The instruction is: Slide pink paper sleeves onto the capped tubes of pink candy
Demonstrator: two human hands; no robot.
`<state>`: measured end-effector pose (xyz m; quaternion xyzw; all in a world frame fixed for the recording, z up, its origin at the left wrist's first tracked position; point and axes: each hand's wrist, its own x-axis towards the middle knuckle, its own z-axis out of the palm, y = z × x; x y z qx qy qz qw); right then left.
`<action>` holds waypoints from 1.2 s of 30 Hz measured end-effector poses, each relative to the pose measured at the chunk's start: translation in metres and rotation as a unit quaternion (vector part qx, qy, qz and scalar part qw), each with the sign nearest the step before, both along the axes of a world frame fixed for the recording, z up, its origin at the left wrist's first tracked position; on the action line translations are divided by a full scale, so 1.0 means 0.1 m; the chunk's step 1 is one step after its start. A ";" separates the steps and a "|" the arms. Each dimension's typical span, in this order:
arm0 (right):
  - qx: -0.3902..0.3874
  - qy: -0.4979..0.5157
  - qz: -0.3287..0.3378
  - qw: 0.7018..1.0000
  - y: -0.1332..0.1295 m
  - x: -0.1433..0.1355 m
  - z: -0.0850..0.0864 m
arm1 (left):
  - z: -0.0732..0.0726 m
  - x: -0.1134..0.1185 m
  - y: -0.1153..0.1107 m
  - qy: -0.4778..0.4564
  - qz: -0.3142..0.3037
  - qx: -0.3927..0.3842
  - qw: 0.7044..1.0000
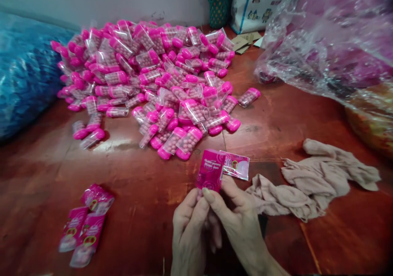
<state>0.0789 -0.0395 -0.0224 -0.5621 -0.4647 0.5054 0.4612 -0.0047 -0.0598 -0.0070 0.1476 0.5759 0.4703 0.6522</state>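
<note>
A flat pink printed sleeve (210,169) is pinched upright between both hands at the lower centre. My left hand (189,227) grips its lower end with thumb and finger. From the other side my right hand (235,210) holds it, thumb at the bottom edge and fingers behind. Another pink printed sleeve (239,165) lies just behind my right fingers. Beyond the hands is a large heap of clear tubes (147,75) with pink caps and pink balls inside. Several tubes wrapped in pink sleeves (89,240) lie at the lower left.
A blue bag (27,71) bulges at the left edge. On the right, a clear plastic bag (331,43) of pink items reaches over the reddish-brown surface (138,223). A crumpled beige cloth (319,178) lies right of my hands. Cardboard pieces (242,43) and a white printed bag (258,6) stand behind.
</note>
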 end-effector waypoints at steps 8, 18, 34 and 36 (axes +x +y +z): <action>0.246 -0.262 0.017 0.933 0.02 0.13 -0.06 | -0.01 0.04 0.08 0.141 0.021 0.044 0.989; 0.410 -0.330 0.065 0.848 0.14 0.23 0.02 | -0.11 0.05 0.01 0.316 0.039 0.035 0.947; 0.064 -0.097 0.008 0.993 0.11 0.20 -0.01 | 0.05 0.05 -0.03 0.162 -0.017 0.075 0.984; 0.005 0.013 0.015 1.000 0.10 0.19 0.02 | 0.04 0.03 -0.01 0.141 -0.014 0.079 0.987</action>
